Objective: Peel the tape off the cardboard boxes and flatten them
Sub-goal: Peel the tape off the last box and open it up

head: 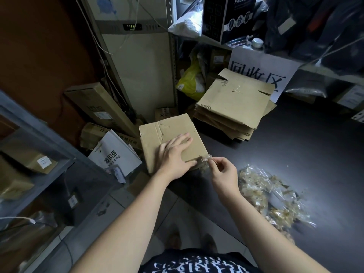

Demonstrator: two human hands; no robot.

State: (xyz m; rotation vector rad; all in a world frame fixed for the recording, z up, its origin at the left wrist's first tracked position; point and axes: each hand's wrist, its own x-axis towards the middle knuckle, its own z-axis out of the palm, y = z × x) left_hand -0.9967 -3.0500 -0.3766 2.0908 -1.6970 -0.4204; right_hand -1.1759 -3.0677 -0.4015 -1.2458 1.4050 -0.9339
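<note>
right hand fingers pinch tape at box corner; left hand flat on box.

Left hand, right hand and forearms are bare; dark shirt with white lettering at six o'clock.

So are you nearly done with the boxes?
Some are done: a stack of flattened boxes sits at the back of the table, and a pile of peeled tape lies to the right. Right now the left hand presses on one box while the right hand pinches a tape strip at its near corner. Left to do: another tape band crosses that box's top.
</note>
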